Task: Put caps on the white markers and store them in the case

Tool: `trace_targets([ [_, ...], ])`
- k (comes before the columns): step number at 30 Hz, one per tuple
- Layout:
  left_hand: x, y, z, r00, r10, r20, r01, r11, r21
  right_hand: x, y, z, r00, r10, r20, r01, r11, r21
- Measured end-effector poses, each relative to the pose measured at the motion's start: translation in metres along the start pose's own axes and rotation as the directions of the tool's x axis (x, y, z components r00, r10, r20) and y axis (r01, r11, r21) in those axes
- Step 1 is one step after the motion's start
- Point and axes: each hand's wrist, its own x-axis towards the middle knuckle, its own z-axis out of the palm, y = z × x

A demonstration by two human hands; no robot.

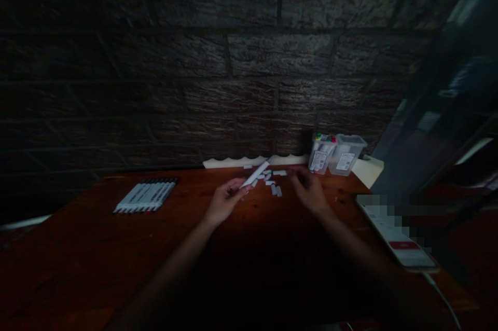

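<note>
My left hand (225, 200) is closed around a white marker (257, 173), which slants up to the right with its dark tip end raised. Beyond and beside it, several small white marker caps (268, 176) lie scattered on the table. To the right of these caps is my right hand (309, 188), its fingers bent toward them. Those fingers are dark and blurred, so whether they hold anything does not show. On the left, several white markers with dark ends (147, 196) lie side by side in a neat row.
Two clear plastic boxes (344, 157) with labels stand at the back right, one holding coloured pieces. A white wavy-edged strip (233, 162) runs along the brick wall (249, 56). A lit tablet (397, 232) with a cable lies at the wooden table's (78, 248) right edge.
</note>
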Motion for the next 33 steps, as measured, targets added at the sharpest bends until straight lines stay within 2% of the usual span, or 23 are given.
trace_targets([
  [2, 0.001, -0.002, 0.000, 0.999, 0.029, 0.018, -0.030, 0.998, 0.054, 0.005, -0.001, -0.009, 0.993, 0.054, -0.104, -0.044, 0.994, 0.103],
  [5, 0.001, -0.007, 0.002, 0.997, 0.065, 0.042, -0.070, 0.990, 0.122, 0.008, -0.004, -0.016, 0.989, 0.081, -0.121, -0.059, 0.983, 0.174],
  [10, 0.002, -0.014, 0.002, 0.987, 0.151, 0.058, -0.160, 0.965, 0.207, 0.004, -0.009, -0.012, 0.999, 0.034, -0.012, -0.032, 0.990, 0.137],
  [14, -0.001, -0.014, -0.003, 0.977, 0.188, 0.096, -0.211, 0.899, 0.384, 0.001, -0.008, -0.012, 0.998, -0.009, 0.069, 0.002, 0.994, 0.111],
  [18, -0.004, -0.010, -0.012, 0.968, 0.216, 0.127, -0.250, 0.797, 0.550, 0.002, -0.004, -0.020, 0.964, 0.039, 0.262, -0.060, 0.996, 0.072],
  [20, -0.005, -0.005, -0.014, 0.962, 0.233, 0.140, -0.271, 0.799, 0.536, 0.002, -0.001, -0.023, 0.943, 0.100, 0.318, -0.109, 0.994, 0.012],
  [23, -0.006, 0.003, -0.012, 0.962, 0.236, 0.141, -0.274, 0.848, 0.453, 0.001, 0.001, -0.022, 0.925, 0.176, 0.336, -0.167, 0.984, -0.056],
  [27, -0.008, 0.010, -0.003, 0.968, 0.188, 0.164, -0.240, 0.884, 0.402, -0.004, 0.000, -0.007, 0.922, 0.215, 0.322, -0.234, 0.972, 0.021],
  [30, -0.009, 0.010, 0.003, 0.969, 0.151, 0.196, -0.217, 0.898, 0.383, -0.004, -0.004, 0.001, 0.902, 0.297, 0.314, -0.370, 0.906, 0.204],
  [33, -0.010, 0.009, 0.005, 0.979, 0.114, 0.171, -0.170, 0.916, 0.364, 0.000, -0.007, 0.000, 0.846, 0.393, 0.360, -0.529, 0.701, 0.478],
])
